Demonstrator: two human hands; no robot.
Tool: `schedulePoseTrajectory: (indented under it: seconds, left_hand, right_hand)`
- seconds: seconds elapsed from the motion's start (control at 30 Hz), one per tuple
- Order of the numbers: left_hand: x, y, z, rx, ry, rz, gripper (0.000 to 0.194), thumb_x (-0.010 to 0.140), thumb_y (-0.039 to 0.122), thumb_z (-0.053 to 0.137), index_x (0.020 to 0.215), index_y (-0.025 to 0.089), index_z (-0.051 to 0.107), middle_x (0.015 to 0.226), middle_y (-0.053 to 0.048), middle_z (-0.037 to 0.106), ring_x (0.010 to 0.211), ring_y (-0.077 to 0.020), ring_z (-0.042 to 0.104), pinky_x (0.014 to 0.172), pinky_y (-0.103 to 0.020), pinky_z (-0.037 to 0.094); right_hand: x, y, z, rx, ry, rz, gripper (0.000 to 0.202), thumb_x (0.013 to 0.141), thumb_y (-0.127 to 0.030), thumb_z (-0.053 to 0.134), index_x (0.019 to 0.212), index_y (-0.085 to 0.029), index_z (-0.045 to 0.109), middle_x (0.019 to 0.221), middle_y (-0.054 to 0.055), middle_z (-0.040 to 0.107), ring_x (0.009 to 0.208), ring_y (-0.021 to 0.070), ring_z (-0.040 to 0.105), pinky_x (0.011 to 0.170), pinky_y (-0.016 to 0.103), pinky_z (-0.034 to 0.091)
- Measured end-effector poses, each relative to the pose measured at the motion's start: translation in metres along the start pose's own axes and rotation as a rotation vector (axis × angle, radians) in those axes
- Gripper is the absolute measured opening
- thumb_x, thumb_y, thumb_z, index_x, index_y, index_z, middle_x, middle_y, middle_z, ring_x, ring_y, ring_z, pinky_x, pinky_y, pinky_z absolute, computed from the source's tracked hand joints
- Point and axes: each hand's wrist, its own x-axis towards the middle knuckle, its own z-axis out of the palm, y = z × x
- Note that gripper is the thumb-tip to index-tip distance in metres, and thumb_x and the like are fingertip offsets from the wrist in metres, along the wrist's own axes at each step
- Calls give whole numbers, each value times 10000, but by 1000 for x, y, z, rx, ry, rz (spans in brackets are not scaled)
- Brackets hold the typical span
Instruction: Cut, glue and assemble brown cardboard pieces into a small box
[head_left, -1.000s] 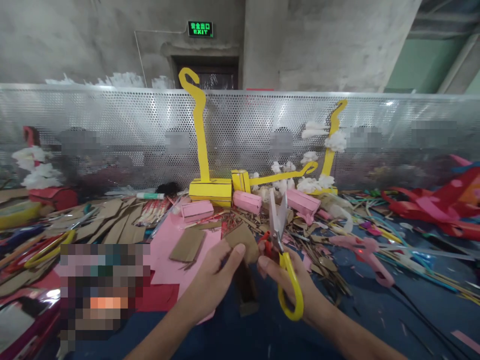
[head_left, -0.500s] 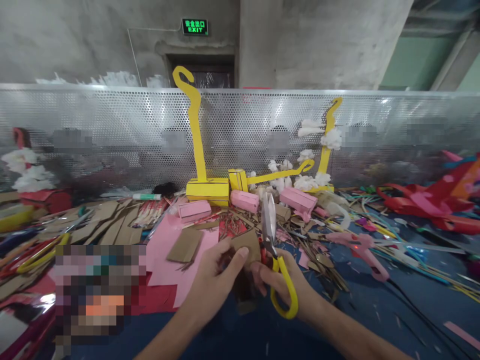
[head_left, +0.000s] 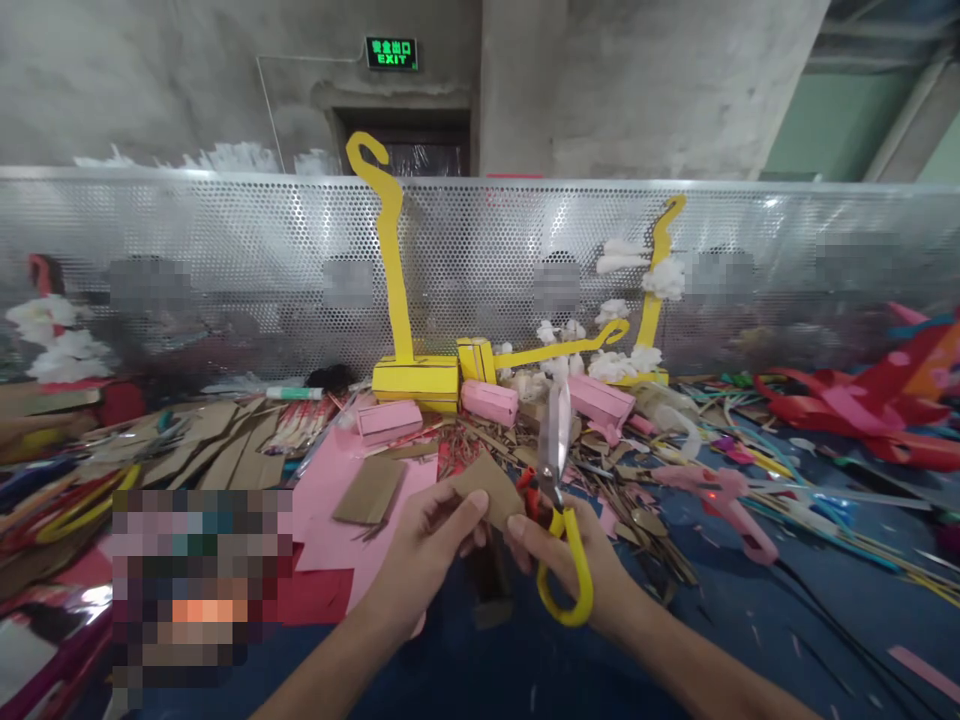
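**Two hands, one card, scissors riding along**

Our left hand (head_left: 439,535) pinches the left side of a small brown cardboard piece (head_left: 491,488), thumb on top, fingers curled behind. Card sits at clock centre, held up. Our right hand (head_left: 577,550) does double duty: thumb and fingertips at the card's 4 o'clock edge, the rest around steel-bladed scissors with a yellow loop handle (head_left: 553,465). Blades point to 12 and look nearly closed. A dark brown strip (head_left: 491,590) shows at 6; we can't tell if it joins the card.

Around us: flat brown cardboard rectangle (head_left: 369,490) at 9 on a pink paper sheet (head_left: 322,535), pink glue gun (head_left: 739,505) at 3, red light on, nozzle facing us.

Risks, our read:
- Scissors share a grip with the card. If that hand squeezes or twists, blades could nick the card or the left fingers.
- Uneven thumb pressure could crease the card; a light pinch could drop it into the brown scraps (head_left: 667,555) at 4, hard to pick out there.
- Gun may be hot. A right-arm swing toward 3 could bump it or earn us a burn.
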Motion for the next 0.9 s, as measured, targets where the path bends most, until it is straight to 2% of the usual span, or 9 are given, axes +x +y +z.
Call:
schedulePoseTrajectory:
  seconds: [0.1, 0.23, 0.4, 0.6, 0.7, 0.9]
  left_hand:
    - [-3, 5, 1, 156, 19, 103, 283, 878, 402, 715, 752, 157, 652, 655, 0, 599, 640, -128, 531, 602, -229, 397]
    - [-4, 3, -1, 184, -45, 105, 310, 906, 400, 682, 716, 157, 656, 667, -19, 635, 639, -137, 555, 604, -236, 412]
    - [-3, -4, -3, 42, -67, 12, 301, 876, 421, 720, 754, 146, 699, 650, -15, 617, 608, -119, 491, 583, -235, 375]
    - [-6, 3, 2, -173, -144, -108, 324, 827, 430, 772, 732, 126, 708, 632, -17, 592, 590, -107, 467, 594, -252, 358]
    - [-6, 6, 4, -230, -173, -130, 304, 844, 406, 765, 753, 123, 704, 672, -37, 634, 607, -110, 521, 594, -249, 377]
    - [-2, 2, 5, -337, -150, -131, 208, 913, 337, 705, 860, 137, 685, 726, -42, 685, 668, -133, 647, 621, -240, 491]
  right_hand:
    - [0, 4, -2, 38, 53, 11, 462, 834, -604, 707, 682, -194, 555, 548, -14, 560, 503, 119, 498, 503, 248, 387]
    - [-3, 3, -3, -1, 6, -23, 423, 864, -547, 708, 680, -189, 577, 577, -15, 554, 541, 122, 496, 519, 249, 377]
    - [-6, -1, -4, -35, -16, -37, 438, 895, -550, 668, 665, -193, 560, 579, -20, 531, 537, 119, 473, 514, 251, 363]
    - [-8, -5, -9, -112, -100, -57, 505, 941, -579, 576, 621, -191, 532, 568, -15, 502, 524, 117, 450, 504, 257, 342]
    - [-6, -4, -9, -100, -105, -59, 501, 939, -580, 581, 630, -187, 547, 568, -10, 523, 522, 115, 472, 497, 248, 349]
    - [-2, 3, -7, 2, -5, 1, 442, 878, -574, 679, 699, -184, 572, 554, -18, 557, 495, 107, 484, 479, 235, 357]
